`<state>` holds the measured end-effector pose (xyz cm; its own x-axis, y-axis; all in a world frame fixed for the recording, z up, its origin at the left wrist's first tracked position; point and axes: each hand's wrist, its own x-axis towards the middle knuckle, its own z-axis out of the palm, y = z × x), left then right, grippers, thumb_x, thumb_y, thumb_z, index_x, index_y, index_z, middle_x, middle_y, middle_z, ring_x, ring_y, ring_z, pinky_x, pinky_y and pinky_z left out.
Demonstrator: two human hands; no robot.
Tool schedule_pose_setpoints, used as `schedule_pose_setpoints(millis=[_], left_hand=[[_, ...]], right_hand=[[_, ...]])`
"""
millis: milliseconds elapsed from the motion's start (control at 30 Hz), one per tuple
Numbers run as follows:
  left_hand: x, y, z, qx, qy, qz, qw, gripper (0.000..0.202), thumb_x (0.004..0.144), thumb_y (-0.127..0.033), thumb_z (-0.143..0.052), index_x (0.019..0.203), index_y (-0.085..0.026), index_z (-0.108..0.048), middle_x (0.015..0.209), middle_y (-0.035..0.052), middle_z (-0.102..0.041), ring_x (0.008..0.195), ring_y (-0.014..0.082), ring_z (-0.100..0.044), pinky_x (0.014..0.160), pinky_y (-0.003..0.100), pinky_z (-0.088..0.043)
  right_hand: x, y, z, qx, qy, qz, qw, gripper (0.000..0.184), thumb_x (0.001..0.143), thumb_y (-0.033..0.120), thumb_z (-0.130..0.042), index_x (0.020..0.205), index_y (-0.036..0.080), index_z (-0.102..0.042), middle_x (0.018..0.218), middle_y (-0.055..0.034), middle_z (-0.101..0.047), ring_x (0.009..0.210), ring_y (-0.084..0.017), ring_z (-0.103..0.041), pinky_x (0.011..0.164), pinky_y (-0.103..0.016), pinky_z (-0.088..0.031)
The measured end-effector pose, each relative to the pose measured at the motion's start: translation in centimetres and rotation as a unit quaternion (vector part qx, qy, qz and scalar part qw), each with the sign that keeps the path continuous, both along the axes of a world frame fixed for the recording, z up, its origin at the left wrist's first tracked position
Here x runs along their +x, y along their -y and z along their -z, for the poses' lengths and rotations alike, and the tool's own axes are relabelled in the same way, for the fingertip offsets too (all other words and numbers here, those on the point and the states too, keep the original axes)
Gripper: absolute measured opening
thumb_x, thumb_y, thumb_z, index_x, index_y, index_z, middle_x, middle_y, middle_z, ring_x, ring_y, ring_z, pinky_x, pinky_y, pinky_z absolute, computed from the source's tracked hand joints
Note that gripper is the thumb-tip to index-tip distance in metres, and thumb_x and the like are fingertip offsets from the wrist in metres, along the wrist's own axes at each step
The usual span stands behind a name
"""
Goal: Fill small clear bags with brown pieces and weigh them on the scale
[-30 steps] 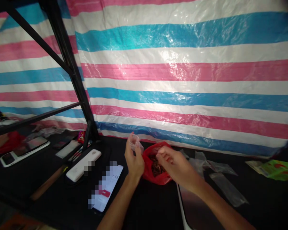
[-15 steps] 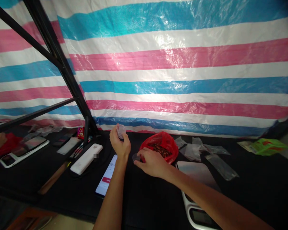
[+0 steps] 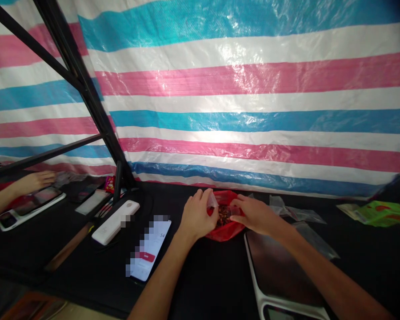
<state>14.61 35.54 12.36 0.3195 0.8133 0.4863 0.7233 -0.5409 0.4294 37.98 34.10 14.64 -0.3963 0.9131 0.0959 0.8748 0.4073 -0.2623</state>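
I read the left hand [image 3: 198, 216] with fingers clamped on a clear cup [image 3: 212, 201], held over the red bag [image 3: 222, 234] of dark pieces [image 3: 223, 215] near the tabletop's [image 3: 203, 278] far edge; the right hand's [image 3: 256, 215] fingers sit together at the bag's mouth, grip undetermined.

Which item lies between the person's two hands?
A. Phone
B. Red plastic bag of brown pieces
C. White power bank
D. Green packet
B: the red plastic bag with brown pieces in its mouth lies between the left hand and the right hand.
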Motion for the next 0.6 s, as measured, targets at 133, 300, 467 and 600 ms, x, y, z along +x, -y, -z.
schedule_pose_setpoints(millis=[133,300,467,600], left_hand=[[0.1,-0.8,1.2,-0.057,0.03,0.006,0.998,0.054,0.089,-0.027,-0.062,0.142,-0.029,-0.055,0.133,0.0095,-0.06,0.101,0.0267,-0.072,0.092,0.041,-0.058],[0.0,-1.8,2.4,-0.053,0.1,-0.045,0.993,0.053,0.085,-0.017,-0.062,0.138,-0.024,-0.06,0.13,0.0109,-0.063,0.11,0.0279,-0.067,0.099,0.044,-0.056],[0.1,-2.2,2.9,-0.059,0.126,-0.009,0.99,0.052,0.081,-0.011,-0.062,0.131,-0.024,-0.066,0.122,0.0083,-0.072,0.119,0.0278,-0.064,0.109,0.045,-0.051],[0.5,-2.2,3.4,-0.109,0.129,0.026,0.985,0.051,0.083,-0.01,-0.059,0.133,-0.022,-0.065,0.134,0.0091,-0.07,0.121,0.0268,-0.067,0.111,0.043,-0.05]], right_hand=[[-0.3,0.2,-0.5,0.007,0.084,0.001,0.996,0.017,0.09,0.024,-0.072,0.106,0.018,-0.073,0.12,-0.0145,-0.067,0.109,-0.031,-0.067,0.095,-0.041,-0.05],[-0.5,0.0,0.0,-0.01,0.056,-0.022,0.998,0.024,0.09,0.01,-0.062,0.109,0.017,-0.074,0.122,-0.0134,-0.068,0.113,-0.028,-0.066,0.098,-0.038,-0.05],[0.1,-0.1,0.5,-0.078,-0.055,-0.076,0.992,0.037,0.083,0.0,-0.055,0.108,0.02,-0.074,0.125,-0.0089,-0.069,0.109,-0.021,-0.068,0.096,-0.029,-0.051],[-0.5,0.2,0.6,-0.062,-0.035,-0.028,0.997,0.021,0.087,0.01,-0.061,0.102,0.018,-0.074,0.121,-0.0111,-0.069,0.106,-0.024,-0.068,0.094,-0.032,-0.05]])
